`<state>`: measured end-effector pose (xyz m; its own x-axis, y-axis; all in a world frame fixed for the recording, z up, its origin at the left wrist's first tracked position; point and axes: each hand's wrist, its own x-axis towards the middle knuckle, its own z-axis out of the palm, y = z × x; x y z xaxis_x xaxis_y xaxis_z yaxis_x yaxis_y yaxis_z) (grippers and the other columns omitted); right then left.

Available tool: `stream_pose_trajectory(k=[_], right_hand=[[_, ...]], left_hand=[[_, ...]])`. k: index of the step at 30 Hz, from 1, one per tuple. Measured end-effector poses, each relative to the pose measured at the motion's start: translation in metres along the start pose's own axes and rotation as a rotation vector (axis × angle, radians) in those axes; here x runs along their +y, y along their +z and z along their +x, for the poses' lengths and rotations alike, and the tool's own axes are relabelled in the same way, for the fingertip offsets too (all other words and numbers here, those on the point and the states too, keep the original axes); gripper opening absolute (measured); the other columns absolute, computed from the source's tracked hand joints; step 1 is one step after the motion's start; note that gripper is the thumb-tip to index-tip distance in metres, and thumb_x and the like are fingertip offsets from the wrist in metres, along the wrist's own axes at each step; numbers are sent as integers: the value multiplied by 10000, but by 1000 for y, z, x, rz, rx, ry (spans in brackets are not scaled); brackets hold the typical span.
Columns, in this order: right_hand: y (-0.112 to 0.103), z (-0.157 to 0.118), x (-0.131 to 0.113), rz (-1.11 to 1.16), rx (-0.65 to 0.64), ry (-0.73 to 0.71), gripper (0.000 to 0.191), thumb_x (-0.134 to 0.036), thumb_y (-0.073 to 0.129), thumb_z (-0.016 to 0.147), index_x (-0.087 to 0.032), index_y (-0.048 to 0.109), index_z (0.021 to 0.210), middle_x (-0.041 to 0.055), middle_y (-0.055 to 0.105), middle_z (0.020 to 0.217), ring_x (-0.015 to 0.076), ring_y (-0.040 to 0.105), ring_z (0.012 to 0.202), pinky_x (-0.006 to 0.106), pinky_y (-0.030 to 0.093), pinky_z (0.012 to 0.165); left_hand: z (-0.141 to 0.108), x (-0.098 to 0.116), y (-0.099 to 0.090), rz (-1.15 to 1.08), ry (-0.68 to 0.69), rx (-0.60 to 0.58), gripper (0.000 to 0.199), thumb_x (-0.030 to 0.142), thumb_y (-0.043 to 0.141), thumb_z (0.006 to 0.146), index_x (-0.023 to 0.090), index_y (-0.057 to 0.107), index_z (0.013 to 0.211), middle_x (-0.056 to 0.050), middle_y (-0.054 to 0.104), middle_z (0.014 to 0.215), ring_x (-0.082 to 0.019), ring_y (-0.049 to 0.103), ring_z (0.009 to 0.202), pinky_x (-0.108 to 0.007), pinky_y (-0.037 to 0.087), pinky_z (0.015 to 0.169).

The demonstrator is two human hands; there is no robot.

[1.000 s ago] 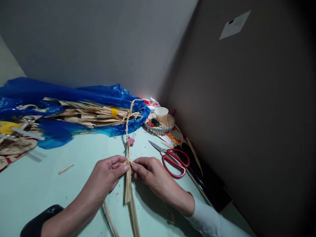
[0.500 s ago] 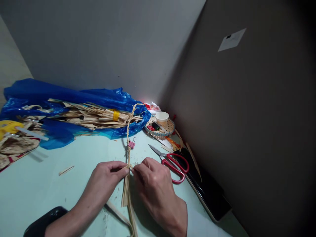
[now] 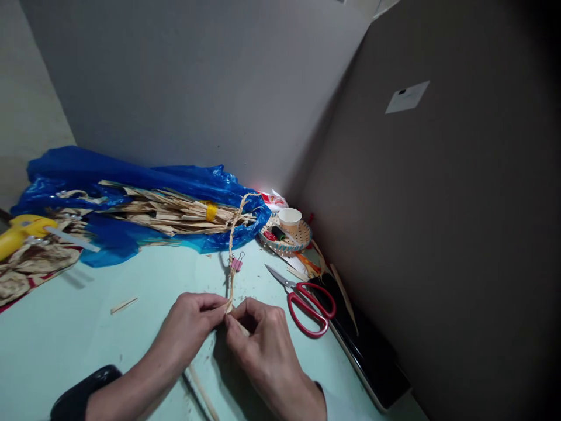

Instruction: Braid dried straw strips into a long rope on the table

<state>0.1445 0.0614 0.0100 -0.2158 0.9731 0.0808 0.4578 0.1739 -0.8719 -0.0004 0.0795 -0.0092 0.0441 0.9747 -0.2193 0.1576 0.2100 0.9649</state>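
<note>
A thin braided cord of tan dried-plant strips [image 3: 232, 248] runs from my fingertips toward the back of the table, its far end over the blue bag. My left hand [image 3: 195, 324] pinches the cord's near end between thumb and fingers. Right against it, my right hand [image 3: 263, 345] is closed on the strips at the same spot, thumb and index finger together. The loose strip ends are mostly hidden behind my right hand. A pink binder clip [image 3: 236, 265] sits beside the cord. Below my hands, a pale strip [image 3: 202, 390] reaches the bottom edge of the view.
Red-handled scissors [image 3: 307, 301] lie to the right, next to a dark flat case [image 3: 368, 362]. A woven basket [image 3: 302, 237] holds a paper cup [image 3: 290, 219]. Behind, a blue plastic bag [image 3: 109, 245] bears bundled dry strips [image 3: 170, 210]. A yellow glue gun [image 3: 28, 231] is at left.
My right hand has turned and shifted slightly left and down, its thumb now at the cord. The strips that hung below my fingers are now mostly hidden. The camera view has tilted slightly.
</note>
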Motion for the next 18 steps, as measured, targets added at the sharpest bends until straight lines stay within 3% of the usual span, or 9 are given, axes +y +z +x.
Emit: stream_pose_trajectory(k=[3, 5, 7, 10, 14, 18], right_hand=[[1, -1, 0, 19, -14, -19, 171, -209, 556, 853, -141, 671, 745, 24, 657, 654, 119, 533, 590, 217, 356, 563], [1, -3, 1, 5, -23, -73, 173, -216, 541, 872, -147, 661, 768, 23, 653, 669, 117, 526, 595, 210, 346, 549], [1, -5, 1, -23, -32, -139, 177, -214, 520, 894, -157, 649, 786, 21, 649, 690, 116, 521, 610, 203, 335, 540], [1, -7, 5, -97, -26, -226, 179, -189, 492, 911, -169, 636, 806, 13, 636, 685, 108, 494, 588, 202, 324, 534], [8, -8, 15, -297, 25, -351, 175, -141, 465, 898, -167, 631, 850, 21, 642, 693, 115, 485, 545, 234, 310, 541], [5, -10, 12, -473, 6, -446, 186, -152, 459, 900, -156, 635, 839, 59, 672, 737, 153, 564, 611, 266, 321, 582]], left_hand=[[-3, 7, 1, -121, -55, -26, 264, 371, 751, 579, 128, 767, 682, -6, 649, 559, -139, 522, 561, -228, 381, 538], [-3, 10, 0, -139, -91, -36, 337, 420, 775, 555, 111, 758, 688, 43, 528, 461, -65, 331, 424, -206, 231, 427], [-3, 11, -1, -132, -90, -54, 423, 482, 772, 560, 93, 750, 724, 82, 414, 413, -37, 192, 393, -217, 103, 411], [-3, 10, -6, -154, -57, -117, 458, 511, 746, 624, 85, 734, 795, 91, 381, 433, -31, 164, 401, -231, 54, 424], [-5, 9, -11, -220, -81, -210, 365, 446, 731, 679, 103, 707, 802, 115, 323, 457, -31, 124, 420, -235, 43, 419], [-7, 8, -10, -207, -60, -171, 314, 426, 689, 738, 114, 679, 766, 117, 311, 451, -28, 139, 407, -233, 44, 424]])
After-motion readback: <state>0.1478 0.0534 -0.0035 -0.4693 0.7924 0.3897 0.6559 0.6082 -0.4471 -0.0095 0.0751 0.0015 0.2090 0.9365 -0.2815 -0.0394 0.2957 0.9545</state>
